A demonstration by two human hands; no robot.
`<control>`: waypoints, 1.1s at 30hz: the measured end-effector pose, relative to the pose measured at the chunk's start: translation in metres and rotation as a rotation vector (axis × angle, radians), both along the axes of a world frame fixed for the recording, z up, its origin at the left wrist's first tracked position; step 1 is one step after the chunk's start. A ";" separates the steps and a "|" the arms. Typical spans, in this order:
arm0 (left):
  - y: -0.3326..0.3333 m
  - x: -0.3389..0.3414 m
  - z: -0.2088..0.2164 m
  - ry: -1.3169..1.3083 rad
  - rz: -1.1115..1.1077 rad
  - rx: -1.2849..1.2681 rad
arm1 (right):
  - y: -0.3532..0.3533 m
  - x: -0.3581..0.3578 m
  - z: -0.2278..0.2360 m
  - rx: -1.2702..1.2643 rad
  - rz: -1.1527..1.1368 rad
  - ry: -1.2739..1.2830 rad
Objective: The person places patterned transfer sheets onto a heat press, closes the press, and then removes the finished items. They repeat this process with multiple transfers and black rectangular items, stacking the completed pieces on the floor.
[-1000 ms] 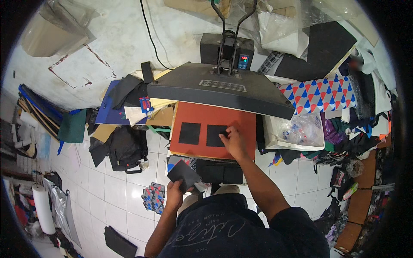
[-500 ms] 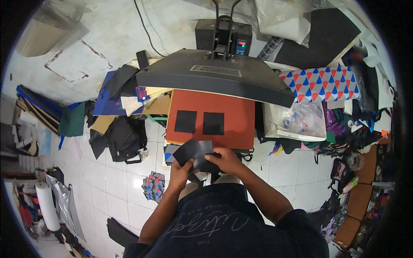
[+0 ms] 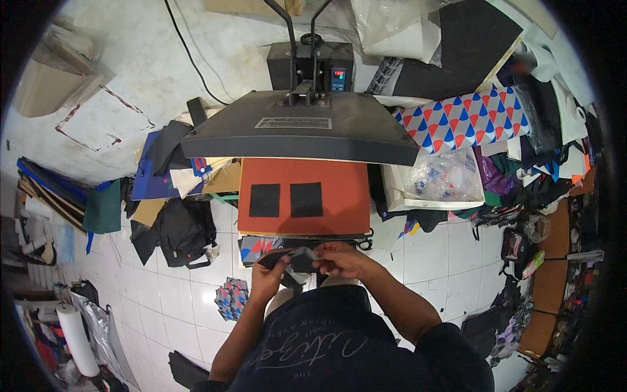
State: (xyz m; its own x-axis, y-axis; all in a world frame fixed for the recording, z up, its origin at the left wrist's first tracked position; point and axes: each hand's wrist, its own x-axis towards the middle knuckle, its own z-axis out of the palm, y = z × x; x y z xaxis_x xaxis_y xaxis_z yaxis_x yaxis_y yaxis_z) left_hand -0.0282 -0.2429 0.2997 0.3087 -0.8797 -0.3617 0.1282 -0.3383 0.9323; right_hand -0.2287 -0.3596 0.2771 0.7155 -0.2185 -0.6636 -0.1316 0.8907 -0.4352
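Close to my body, my left hand point(image 3: 268, 279) is closed round the near-left edge of several thin black pieces point(image 3: 302, 262), thumb on top. My right hand point(image 3: 343, 260) pinches their right side, where a greyish edge curls up; whether it grips one layer or more, I cannot tell. In front of both hands lies the red-brown pad point(image 3: 346, 215) of a heat press, with a left black square point(image 3: 264, 200) and a right black square point(image 3: 306, 199) lying flat side by side. The press's dark upper plate point(image 3: 300, 140) stands raised over the pad's far part.
A white box point(image 3: 392, 189) with clear plastic bags stands right of the press, below a patterned sheet point(image 3: 464, 121). To the left lie a black bag point(image 3: 186, 225) and stacked boards point(image 3: 52, 196). A pile of patterned pieces point(image 3: 232, 298) rests on the tiled floor.
The black pieces, earlier held up with a smooth face showing, are now lower and bent, with an edge curled. My right fingers have shifted their grip. The whole view has tilted slightly.
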 end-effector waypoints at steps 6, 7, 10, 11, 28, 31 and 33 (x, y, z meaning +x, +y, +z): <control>0.003 0.003 -0.002 -0.017 0.015 -0.150 | 0.000 0.008 0.005 -0.035 -0.198 -0.009; 0.003 0.004 -0.002 -0.019 0.012 -0.202 | -0.002 0.007 0.005 -0.177 -0.196 -0.015; 0.005 0.010 0.000 -0.057 0.098 -0.097 | -0.022 -0.001 0.005 -0.621 -0.209 0.041; 0.008 0.012 -0.004 -0.069 0.161 -0.118 | -0.037 -0.006 -0.005 -0.780 -0.229 0.104; 0.057 0.016 -0.047 0.042 0.323 0.053 | -0.091 -0.046 -0.085 -1.351 -0.493 0.833; 0.060 0.020 -0.047 0.019 0.312 0.074 | -0.084 -0.036 -0.081 -1.330 -0.508 0.865; 0.059 0.022 -0.048 0.029 0.319 0.084 | -0.083 -0.028 -0.072 -1.333 -0.518 0.882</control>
